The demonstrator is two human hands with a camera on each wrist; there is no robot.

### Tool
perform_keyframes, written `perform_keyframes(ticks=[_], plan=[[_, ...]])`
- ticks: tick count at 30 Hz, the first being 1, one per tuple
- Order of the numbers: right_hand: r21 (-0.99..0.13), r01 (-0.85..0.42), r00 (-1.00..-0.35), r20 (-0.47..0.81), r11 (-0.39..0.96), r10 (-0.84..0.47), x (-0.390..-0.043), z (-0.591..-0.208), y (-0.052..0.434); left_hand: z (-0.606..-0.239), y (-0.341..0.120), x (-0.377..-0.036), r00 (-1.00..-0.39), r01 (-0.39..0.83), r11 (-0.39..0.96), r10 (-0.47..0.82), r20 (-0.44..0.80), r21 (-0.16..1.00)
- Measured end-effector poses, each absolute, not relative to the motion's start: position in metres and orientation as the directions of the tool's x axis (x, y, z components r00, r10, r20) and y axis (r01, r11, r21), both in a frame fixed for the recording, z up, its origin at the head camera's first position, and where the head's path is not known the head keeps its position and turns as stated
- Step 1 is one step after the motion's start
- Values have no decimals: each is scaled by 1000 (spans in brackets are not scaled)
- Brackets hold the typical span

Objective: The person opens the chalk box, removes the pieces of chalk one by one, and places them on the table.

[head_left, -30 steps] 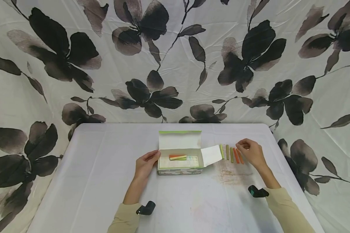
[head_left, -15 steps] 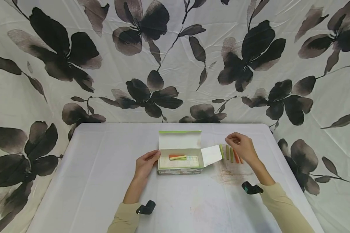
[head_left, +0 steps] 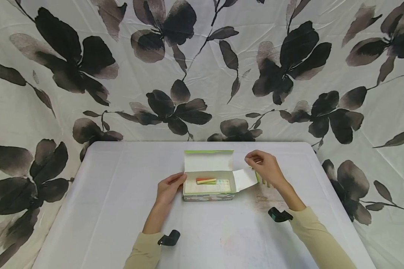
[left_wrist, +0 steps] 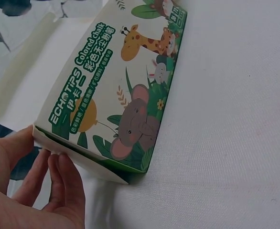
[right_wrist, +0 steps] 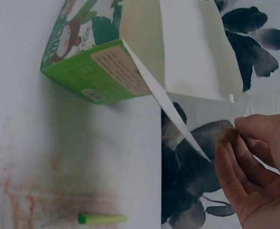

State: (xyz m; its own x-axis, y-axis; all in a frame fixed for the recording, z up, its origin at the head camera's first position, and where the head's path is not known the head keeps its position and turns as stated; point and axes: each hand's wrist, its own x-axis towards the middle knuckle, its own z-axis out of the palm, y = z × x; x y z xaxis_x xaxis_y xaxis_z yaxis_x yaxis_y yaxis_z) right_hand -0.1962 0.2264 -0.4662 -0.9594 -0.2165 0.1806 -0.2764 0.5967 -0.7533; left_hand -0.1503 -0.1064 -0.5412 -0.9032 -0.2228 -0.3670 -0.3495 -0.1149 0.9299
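Observation:
An open cardboard chalk box [head_left: 208, 197] stands on the table, its lid raised at the back and a white side flap [head_left: 245, 178] out to the right. Inside lie orange, yellow and green chalk sticks [head_left: 206, 181]. My left hand [head_left: 169, 190] holds the box's left end, thumb and fingers pinching the end flap [left_wrist: 82, 164] in the left wrist view. Just above the right flap is my right hand [head_left: 264, 167], thumb and fingertips drawn together round a small brownish chalk end [right_wrist: 231, 135]. Below that hand a green chalk stick [right_wrist: 103, 219] lies on the table, others partly hidden.
The white-covered table [head_left: 114, 194] has orange-brown chalk smudges [head_left: 266, 200] right of the box. A floral cloth [head_left: 202, 74] hangs behind the table's far edge. Each sleeve carries a black wrist camera [head_left: 169, 238].
My right hand has moved left from the right end of the chalk row to above the box's side flap, now covering the orange sticks. My left hand stays at the box.

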Motion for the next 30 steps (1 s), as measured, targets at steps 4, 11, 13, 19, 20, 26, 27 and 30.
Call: perform_keyframes(ticks=[4, 11, 13, 19, 20, 26, 27, 30], plan=[[-769, -277, -955, 155, 576, -251, -198, -468, 215, -542, -106, -151, -900, -357, -111, -226, -374, 927], [-804, -343, -907, 147, 486, -396, -196, -478, 192, -541, -107, -150, -899, -357, -125, -222, -377, 926], [-815, -363, -883, 147, 451, -446, -196, -481, 186, -542, -107, -149, -898, -360, -123, -221, -379, 925], [-828, -363, -835, 85, 427, -544, -195, -490, 170, -542, -106, -149, -897, -359, -120, -229, -378, 926], [-828, -356, -831, 69, 432, -553, -196, -492, 167, -542, -106, -150, -897, -359, -122, -229, -378, 925], [-824, -389, -767, 43, 412, -640, -195, -502, 152, -543, -106, -151, -895, -356, -126, -237, -377, 926], [-822, -395, -755, 36, 410, -654, -195, -504, 149, -543, -106, -151, -894, -358, -124, -239, -378, 926], [-814, -399, -727, 0, 422, -686, -194, -508, 143, -544, -106, -152, -893, -365, -118, -237, -383, 924]])
